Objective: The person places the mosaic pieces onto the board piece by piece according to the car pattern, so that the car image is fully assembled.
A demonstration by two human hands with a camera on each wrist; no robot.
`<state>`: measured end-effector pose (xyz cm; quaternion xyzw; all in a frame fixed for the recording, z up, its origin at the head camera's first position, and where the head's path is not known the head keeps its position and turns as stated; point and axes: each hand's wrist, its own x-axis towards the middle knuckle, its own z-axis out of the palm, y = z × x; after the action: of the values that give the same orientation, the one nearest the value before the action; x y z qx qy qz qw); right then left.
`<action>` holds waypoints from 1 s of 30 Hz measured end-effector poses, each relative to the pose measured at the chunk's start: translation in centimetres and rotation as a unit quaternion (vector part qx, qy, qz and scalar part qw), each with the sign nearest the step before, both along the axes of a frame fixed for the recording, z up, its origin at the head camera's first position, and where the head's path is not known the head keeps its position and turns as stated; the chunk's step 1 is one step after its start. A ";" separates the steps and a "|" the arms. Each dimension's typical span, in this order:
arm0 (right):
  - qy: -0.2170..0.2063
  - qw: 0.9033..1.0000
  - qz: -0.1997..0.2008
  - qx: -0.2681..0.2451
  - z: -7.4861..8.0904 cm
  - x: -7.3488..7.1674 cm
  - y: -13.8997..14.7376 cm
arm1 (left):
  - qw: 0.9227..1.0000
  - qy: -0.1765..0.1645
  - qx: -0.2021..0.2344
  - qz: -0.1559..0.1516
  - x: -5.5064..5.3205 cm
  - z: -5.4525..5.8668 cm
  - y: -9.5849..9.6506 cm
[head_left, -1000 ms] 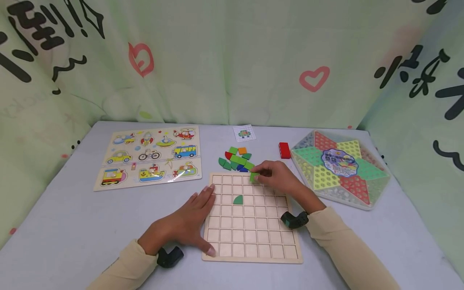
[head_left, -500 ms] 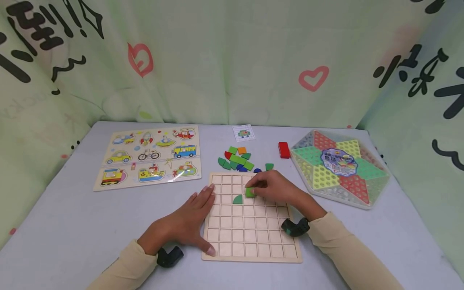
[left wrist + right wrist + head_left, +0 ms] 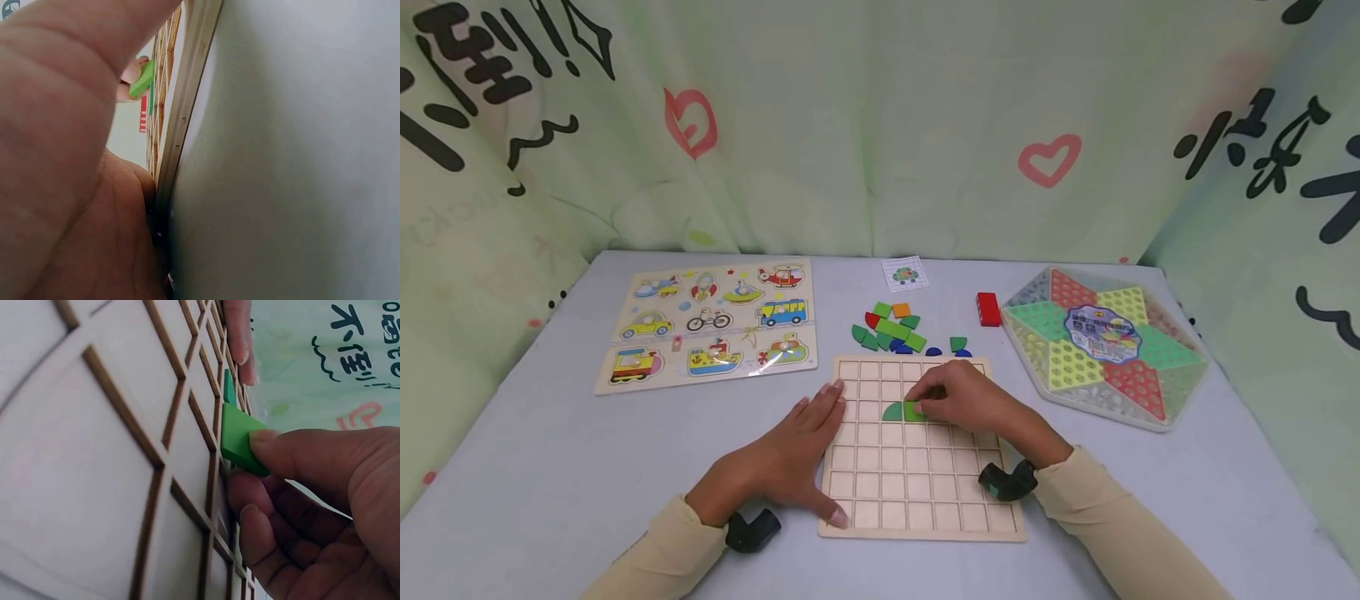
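Between thumb and fingers, my right hand [image 3: 964, 397] pinches a light green square tile [image 3: 240, 439] over the wooden grid board [image 3: 917, 518]. In the right wrist view the tile is tilted, one edge down at a grid cell. Just left of it, a dark green quarter-round tile [image 3: 892, 412] lies in a cell of the board. My left hand [image 3: 790, 454] rests along the board's left edge, fingers straight and spread, with the thumb at the lower left corner. In the left wrist view the light green tile shows beyond the board's rim.
Loose green, red, orange and blue tiles [image 3: 892, 330] lie behind the board, with a picture card [image 3: 906, 274] further back. A red block [image 3: 988, 309] is beside the hexagonal box [image 3: 1105, 346] at right. A vehicle puzzle board [image 3: 707, 325] lies at left.
My right hand has carried the light green square tile from the board's back edge toward me, down to the cell beside the quarter-round tile. The left hand stays in place.
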<state>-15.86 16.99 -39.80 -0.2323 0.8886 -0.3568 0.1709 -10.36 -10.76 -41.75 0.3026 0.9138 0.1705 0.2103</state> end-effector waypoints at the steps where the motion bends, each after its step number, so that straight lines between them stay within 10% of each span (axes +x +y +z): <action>1: 0.004 1.000 -0.003 -0.002 0.0 0.0 0.0 | 1.000 0.000 0.000 0.001 0.0 0.0 0.0; 23: 0.026 0.999 -0.019 0.008 -0.1 0.1 -0.2 | 1.000 0.003 -0.002 0.001 -0.1 -0.3 -0.1; 30: 0.037 0.996 -0.080 0.009 -0.1 -0.9 0.8 | 1.000 0.006 -0.003 0.001 -0.2 -0.3 -0.1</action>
<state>-16.79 17.80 -39.87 -0.1720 0.9131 -0.3527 0.1109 -10.60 -10.81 -42.07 0.3024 0.9157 0.1663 0.2059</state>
